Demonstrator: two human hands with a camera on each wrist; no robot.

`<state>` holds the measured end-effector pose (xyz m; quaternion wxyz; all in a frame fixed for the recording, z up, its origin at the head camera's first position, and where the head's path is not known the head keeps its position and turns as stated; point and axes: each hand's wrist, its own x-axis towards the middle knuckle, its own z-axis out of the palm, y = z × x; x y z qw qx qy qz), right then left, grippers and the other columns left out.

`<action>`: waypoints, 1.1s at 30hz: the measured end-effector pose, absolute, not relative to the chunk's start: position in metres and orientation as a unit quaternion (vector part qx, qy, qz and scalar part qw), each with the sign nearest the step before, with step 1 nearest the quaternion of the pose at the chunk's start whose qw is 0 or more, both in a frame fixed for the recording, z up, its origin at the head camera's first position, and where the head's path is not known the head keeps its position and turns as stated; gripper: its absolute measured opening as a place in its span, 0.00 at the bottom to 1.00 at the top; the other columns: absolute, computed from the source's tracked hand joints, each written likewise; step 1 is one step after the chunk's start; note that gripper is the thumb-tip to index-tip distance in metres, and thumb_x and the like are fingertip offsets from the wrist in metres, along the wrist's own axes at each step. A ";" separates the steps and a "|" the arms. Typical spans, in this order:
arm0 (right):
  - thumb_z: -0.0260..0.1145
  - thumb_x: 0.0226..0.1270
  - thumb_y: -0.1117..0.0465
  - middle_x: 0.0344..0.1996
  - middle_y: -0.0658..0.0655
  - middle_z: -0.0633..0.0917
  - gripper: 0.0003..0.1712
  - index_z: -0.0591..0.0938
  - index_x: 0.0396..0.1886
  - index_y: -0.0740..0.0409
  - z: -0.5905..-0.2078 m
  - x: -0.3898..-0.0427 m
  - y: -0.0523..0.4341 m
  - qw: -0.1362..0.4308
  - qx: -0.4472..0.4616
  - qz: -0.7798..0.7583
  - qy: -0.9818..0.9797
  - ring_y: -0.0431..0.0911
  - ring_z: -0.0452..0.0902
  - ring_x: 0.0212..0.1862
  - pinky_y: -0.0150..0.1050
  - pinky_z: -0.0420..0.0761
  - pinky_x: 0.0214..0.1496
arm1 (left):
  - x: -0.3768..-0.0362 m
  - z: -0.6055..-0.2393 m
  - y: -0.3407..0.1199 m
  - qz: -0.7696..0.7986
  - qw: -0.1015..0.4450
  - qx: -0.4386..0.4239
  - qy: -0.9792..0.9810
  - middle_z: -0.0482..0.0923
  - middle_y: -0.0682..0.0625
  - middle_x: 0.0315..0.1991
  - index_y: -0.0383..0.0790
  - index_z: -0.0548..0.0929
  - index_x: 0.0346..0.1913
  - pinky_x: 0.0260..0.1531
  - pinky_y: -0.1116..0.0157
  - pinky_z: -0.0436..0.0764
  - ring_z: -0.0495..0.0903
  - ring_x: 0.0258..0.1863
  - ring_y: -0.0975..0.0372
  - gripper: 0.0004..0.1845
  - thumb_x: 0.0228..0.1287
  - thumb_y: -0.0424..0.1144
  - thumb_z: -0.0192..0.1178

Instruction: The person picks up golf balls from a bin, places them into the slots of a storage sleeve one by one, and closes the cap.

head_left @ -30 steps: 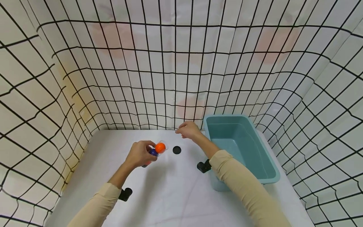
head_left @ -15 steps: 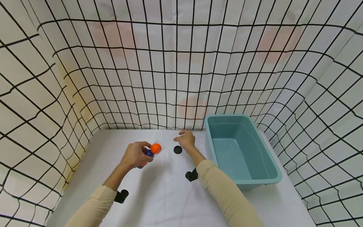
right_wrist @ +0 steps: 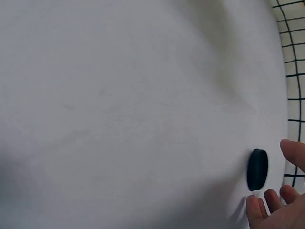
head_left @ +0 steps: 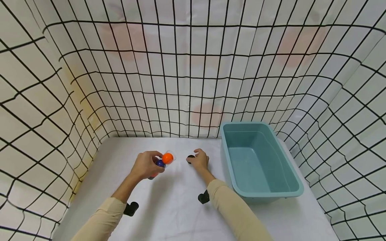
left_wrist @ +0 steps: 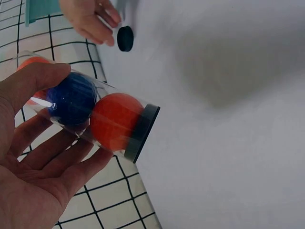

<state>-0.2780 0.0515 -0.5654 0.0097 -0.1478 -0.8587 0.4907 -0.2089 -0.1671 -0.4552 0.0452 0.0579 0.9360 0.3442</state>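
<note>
My left hand point(head_left: 147, 166) holds a clear tube point(head_left: 159, 162) tilted above the white table point(head_left: 181, 211). An orange ball point(head_left: 167, 158) sits at its open end and a blue ball point(head_left: 159, 163) lies behind it. In the left wrist view the tube point(left_wrist: 95, 117) has a dark rim, with an orange ball point(left_wrist: 116, 121), a blue ball point(left_wrist: 74, 102) and a third orange one point(left_wrist: 33, 64) inside. A small black lid point(head_left: 190, 157) lies flat on the table. My right hand point(head_left: 199, 160) hovers just right of the lid point(right_wrist: 258, 169), its fingertips point(right_wrist: 271, 196) loosely curled and a little apart from it.
An empty teal bin point(head_left: 256, 160) stands on the right side of the table, close to my right forearm. Black-gridded white curtains point(head_left: 187, 73) close in the back and both sides.
My right hand has come down and back from near the bin's far corner to the black lid. The left hand and its tube have barely moved.
</note>
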 end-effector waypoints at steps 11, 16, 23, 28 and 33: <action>0.79 0.47 0.68 0.49 0.66 0.85 0.31 0.82 0.55 0.64 -0.586 -0.268 0.049 0.057 -0.138 0.486 -0.861 0.60 0.73 0.57 0.55 0.74 0.60 | -0.208 -0.454 -0.164 0.345 0.046 0.056 0.936 0.87 0.44 0.37 0.40 0.87 0.48 0.35 0.55 0.88 0.83 0.32 0.55 0.21 0.48 0.36 0.78; 0.78 0.45 0.71 0.47 0.68 0.82 0.31 0.83 0.54 0.67 -0.591 -0.265 0.050 0.076 -0.118 0.469 -0.872 0.59 0.71 0.54 0.55 0.75 0.57 | -0.209 -0.454 -0.164 0.350 0.048 0.057 0.934 0.87 0.43 0.38 0.39 0.87 0.49 0.35 0.55 0.88 0.84 0.32 0.55 0.22 0.48 0.36 0.78; 0.78 0.47 0.72 0.46 0.69 0.80 0.26 0.84 0.49 0.69 -0.597 -0.264 0.047 0.097 -0.096 0.468 -0.873 0.60 0.70 0.54 0.55 0.73 0.57 | -0.209 -0.457 -0.168 0.344 0.045 0.056 0.936 0.87 0.42 0.38 0.38 0.87 0.49 0.35 0.55 0.88 0.84 0.33 0.55 0.22 0.48 0.35 0.78; 0.78 0.48 0.70 0.45 0.69 0.81 0.24 0.84 0.48 0.69 -0.596 -0.263 0.044 0.098 -0.082 0.457 -0.880 0.59 0.71 0.53 0.54 0.73 0.56 | -0.210 -0.456 -0.169 0.341 0.042 0.058 0.937 0.87 0.42 0.38 0.38 0.86 0.50 0.35 0.55 0.88 0.84 0.33 0.55 0.23 0.48 0.36 0.78; 0.77 0.49 0.69 0.43 0.68 0.84 0.23 0.82 0.47 0.67 -0.587 -0.260 0.043 0.086 -0.080 0.446 -0.887 0.60 0.74 0.52 0.54 0.76 0.55 | -0.209 -0.455 -0.169 0.343 0.041 0.054 0.937 0.87 0.42 0.38 0.38 0.86 0.49 0.35 0.55 0.88 0.84 0.33 0.55 0.23 0.48 0.35 0.78</action>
